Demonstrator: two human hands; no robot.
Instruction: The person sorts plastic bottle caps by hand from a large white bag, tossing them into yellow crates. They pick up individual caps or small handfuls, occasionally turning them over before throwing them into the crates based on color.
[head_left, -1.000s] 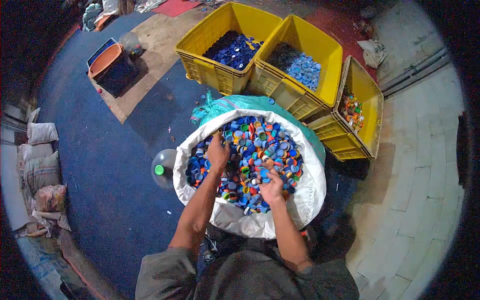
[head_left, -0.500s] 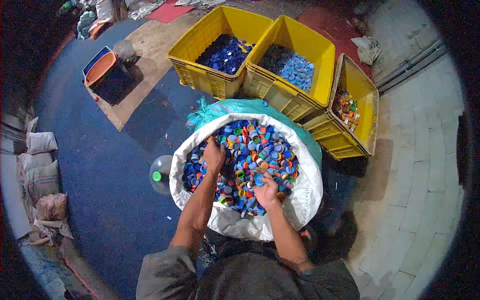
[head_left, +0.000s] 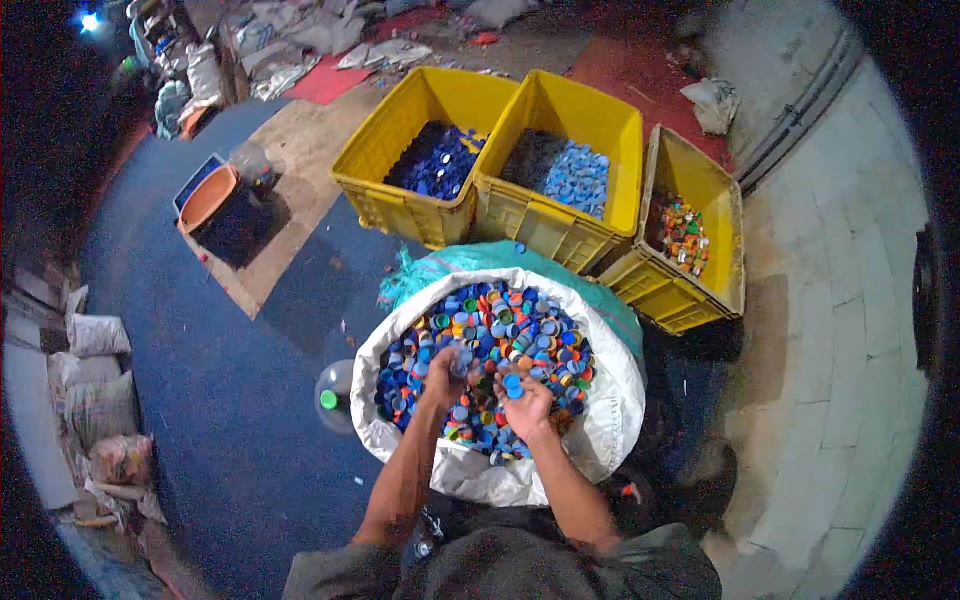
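Observation:
A white sack (head_left: 612,425) stands in front of me, filled with mixed bottle caps (head_left: 520,318) in blue, orange, green and white. Over the left part of the pile, my left hand (head_left: 438,382) is closed around a pale blue-grey bottle cap (head_left: 461,362), slightly blurred. To its right, my right hand (head_left: 530,410) has its palm turned up and fingers curled around light blue bottle caps (head_left: 513,386). Both hands are close together above the heap.
Behind the sack is a green woven bag (head_left: 460,258). Beyond it stand three yellow crates: one with dark blue caps (head_left: 402,212), one with light blue caps (head_left: 545,218), one with orange and green caps (head_left: 680,305). A clear bottle (head_left: 338,385) lies left; an orange basin (head_left: 208,200) sits farther off.
My left hand has drawn back from the far left of the pile toward my right hand, now with a pale cap. The camera view has tilted up a little.

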